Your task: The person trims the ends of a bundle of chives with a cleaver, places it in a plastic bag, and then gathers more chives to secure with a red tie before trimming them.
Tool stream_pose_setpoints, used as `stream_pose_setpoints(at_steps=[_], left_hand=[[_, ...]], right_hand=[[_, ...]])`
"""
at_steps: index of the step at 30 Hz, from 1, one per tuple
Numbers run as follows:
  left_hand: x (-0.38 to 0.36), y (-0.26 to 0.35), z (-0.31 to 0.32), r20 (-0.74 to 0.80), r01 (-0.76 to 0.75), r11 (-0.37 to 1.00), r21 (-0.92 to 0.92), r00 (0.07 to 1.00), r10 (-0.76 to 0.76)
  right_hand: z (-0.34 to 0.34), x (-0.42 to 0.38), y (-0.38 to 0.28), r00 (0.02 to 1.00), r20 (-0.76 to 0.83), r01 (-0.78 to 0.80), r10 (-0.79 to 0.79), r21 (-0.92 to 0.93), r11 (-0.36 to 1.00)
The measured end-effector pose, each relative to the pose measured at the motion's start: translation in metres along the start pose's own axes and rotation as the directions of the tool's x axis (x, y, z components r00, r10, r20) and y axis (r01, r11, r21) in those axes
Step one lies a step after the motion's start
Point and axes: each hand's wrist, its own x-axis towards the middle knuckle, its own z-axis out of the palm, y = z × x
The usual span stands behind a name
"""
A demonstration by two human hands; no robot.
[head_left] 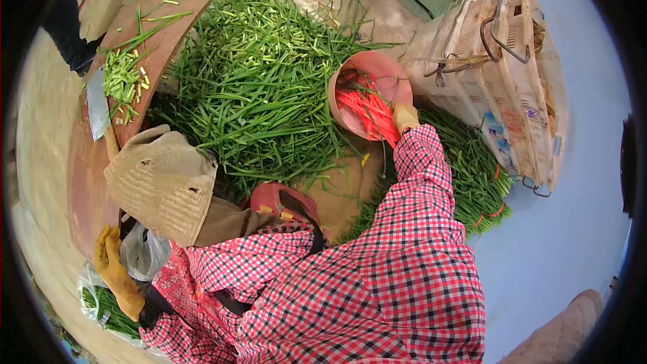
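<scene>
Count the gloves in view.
2: one on the left hand, beside the clear bag; one on the right hand, at the rim of the bucket. Others may be hidden.

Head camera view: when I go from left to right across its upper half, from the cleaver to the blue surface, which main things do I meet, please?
Cleaver → heap of long green leaves → pink bucket → whitish plastic crates → pale blue surface.
</scene>
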Motion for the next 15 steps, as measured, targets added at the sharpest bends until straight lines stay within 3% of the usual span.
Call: stream_pose_setpoints(at_steps=[4,7,8,11,12,15], left_hand=[[0.005,0.0,-0.005,-0.007,-0.007,1.0,-0.029,1.0,0.006],[-0.002,0.009,0.0,-0.018,0.0,1.0,0.022,1.0,0.0],[0.0,0.005,-0.003,0.005,-0.014,0.998,0.053,1.0,0.014],[-0.005,0.016,-0.001,-0.018,-0.023,0.999,0.038,1.0,0.024],[-0.003,0.014,-0.003,-0.03,-0.044,0.999,0.0,0.999,0.044],[0.018,-0.013,-0.016,-0.013,-0.145,0.98,-0.139,0.989,0.144]], right_hand=[[-0.038,-0.031,-0.035,0.998,-0.051,0.031,-0.023,0.144,0.989],[-0.002,-0.007,-0.024,0.993,0.105,0.042,-0.046,0.036,0.998],[0.011,-0.004,-0.026,1.0,0.008,0.01,-0.011,0.041,0.999],[0.0,-0.01,-0.022,0.997,0.038,-0.071,0.068,0.067,0.995],[-0.026,-0.026,-0.025,0.998,-0.026,-0.051,0.053,0.082,0.995],[-0.053,-0.031,0.005,0.975,-0.195,-0.127,0.103,-0.112,0.986]])
